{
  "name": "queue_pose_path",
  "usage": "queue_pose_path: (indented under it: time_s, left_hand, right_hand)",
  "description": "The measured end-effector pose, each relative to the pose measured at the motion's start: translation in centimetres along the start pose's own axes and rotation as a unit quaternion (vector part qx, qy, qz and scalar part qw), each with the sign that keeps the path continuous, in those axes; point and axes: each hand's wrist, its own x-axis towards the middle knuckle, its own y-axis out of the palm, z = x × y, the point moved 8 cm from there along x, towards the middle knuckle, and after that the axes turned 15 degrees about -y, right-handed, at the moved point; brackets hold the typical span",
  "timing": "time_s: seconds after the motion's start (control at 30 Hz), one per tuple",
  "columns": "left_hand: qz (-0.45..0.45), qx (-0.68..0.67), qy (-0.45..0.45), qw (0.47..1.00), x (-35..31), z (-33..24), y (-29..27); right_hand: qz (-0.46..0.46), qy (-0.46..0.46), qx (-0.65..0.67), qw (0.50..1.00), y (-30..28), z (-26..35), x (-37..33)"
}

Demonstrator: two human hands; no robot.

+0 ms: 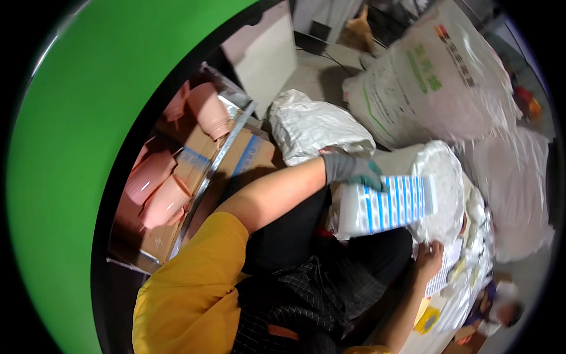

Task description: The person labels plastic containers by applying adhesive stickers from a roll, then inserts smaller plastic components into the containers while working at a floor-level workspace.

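A white block-shaped pack with blue stripes (392, 203) is held above my knees by my left hand (362, 172). This hand wears a grey and green glove, its fingers bent over the pack's upper edge. Bare and partly curled, my right hand (429, 258) is down beside my right knee. Its fingers are at the edge of a white printed sheet (443, 274); whether they pinch the sheet or something under it is hidden.
Pink cup-shaped plastic pieces (168, 200) lie on cardboard in a metal-edged rack to the left, under a green panel (65, 153). White sacks (315, 124) and a big full bag (407, 88) stand ahead. A yellow tape roll (428, 320) and another person (501, 307) are at lower right.
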Motion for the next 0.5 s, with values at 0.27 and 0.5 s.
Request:
queue_pose_path:
  time_s: [0.27, 0.5]
  left_hand:
    - [-0.397, -0.18, -0.033, 0.899, -16.2, 1.7, -2.3]
    - [-0.606, 0.319, -0.345, 0.642, -32.7, 26.4, -6.8]
  right_hand:
    - [-0.032, 0.028, -0.012, 0.999, -1.0, -2.9, -3.0]
    - [-0.072, 0.009, 0.071, 0.995, -3.5, -0.2, -4.3]
